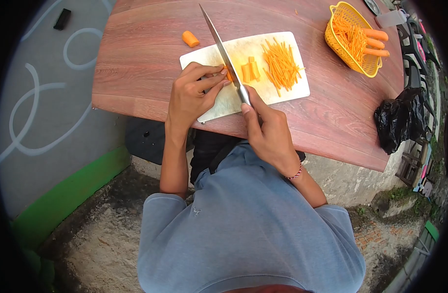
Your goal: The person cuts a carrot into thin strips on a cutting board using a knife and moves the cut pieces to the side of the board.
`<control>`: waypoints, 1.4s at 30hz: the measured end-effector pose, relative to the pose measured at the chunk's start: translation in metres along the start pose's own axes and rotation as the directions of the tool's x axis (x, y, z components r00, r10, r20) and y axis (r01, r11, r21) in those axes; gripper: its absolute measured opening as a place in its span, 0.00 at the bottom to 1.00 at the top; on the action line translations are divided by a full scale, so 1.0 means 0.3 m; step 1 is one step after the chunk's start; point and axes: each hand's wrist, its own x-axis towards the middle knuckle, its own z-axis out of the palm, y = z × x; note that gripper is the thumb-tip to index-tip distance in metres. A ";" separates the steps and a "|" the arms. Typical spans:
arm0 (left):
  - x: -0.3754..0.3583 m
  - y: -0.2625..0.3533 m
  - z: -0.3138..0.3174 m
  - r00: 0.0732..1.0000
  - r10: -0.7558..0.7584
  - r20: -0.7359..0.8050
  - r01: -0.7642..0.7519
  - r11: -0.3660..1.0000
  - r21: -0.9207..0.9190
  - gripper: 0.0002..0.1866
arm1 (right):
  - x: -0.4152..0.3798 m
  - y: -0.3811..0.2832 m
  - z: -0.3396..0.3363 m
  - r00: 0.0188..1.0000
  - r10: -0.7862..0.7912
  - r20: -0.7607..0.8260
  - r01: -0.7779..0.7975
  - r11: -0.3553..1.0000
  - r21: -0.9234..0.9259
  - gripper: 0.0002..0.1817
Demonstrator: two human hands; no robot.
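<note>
Nearest, gripping the knife [223, 49] in the right hand [270, 129], with fingers wrapped snugly round the handle. Just beyond, pinching a small carrot piece [229, 76] in the left hand [197, 90], with fingers bunched narrow right beside the blade, over the white cutting board [255, 46]. Could nick those fingertips through a sideways slip of the blade or a turn of the piece. Could also scatter the carrot sticks [251, 72] or the heap of shreds [283, 63] with a careless sweep rightward. Hanging at the right edge of the surface [145, 58]: a black plastic bag [402, 117], with contents hidden. Past the board, lying loose: a carrot chunk [190, 38], rounded enough to roll if bumped. Farthest, loaded into a yellow basket [343, 56]: shredded carrot [350, 33] and whole carrots [374, 34], with ends poking over the rim, perhaps tippable by a knock.
</note>
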 end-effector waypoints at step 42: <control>-0.004 -0.017 0.007 0.998 0.038 -0.048 -0.039 0.999 -0.029 0.14 | 0.007 0.022 -0.020 0.995 0.074 0.062 -0.079 0.993 0.084 0.22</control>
